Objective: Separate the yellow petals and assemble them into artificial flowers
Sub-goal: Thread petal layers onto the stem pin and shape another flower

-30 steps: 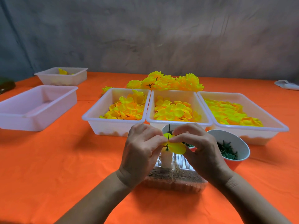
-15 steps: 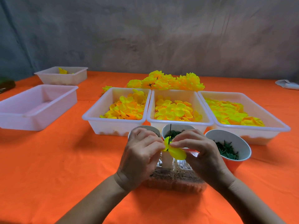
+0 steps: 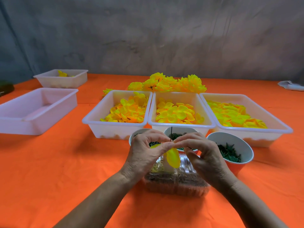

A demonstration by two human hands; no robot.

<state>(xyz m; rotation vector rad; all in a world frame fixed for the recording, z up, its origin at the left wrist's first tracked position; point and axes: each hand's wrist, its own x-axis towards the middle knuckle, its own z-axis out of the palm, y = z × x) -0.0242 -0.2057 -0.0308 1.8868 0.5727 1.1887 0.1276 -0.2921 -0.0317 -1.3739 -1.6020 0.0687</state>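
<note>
1. Head view: three white plastic trays (image 3: 115, 129) of loose yellow petals sit side by side mid-table on the orange cloth (image 3: 49, 162), finished flowers (image 3: 167, 83) heaped behind them toward the far edge, and three cups (image 3: 230, 139) of dark green parts in front.
2. A yellow petal (image 3: 172, 157) hangs on a thin dark stem (image 3: 171, 134) between both hands, above a clear ribbed container (image 3: 177, 186) near the front edge.
3. Left hand (image 3: 144, 155) and right hand (image 3: 204, 155) each pinch the petal's top, fingertips meeting, other fingers curled.
</note>
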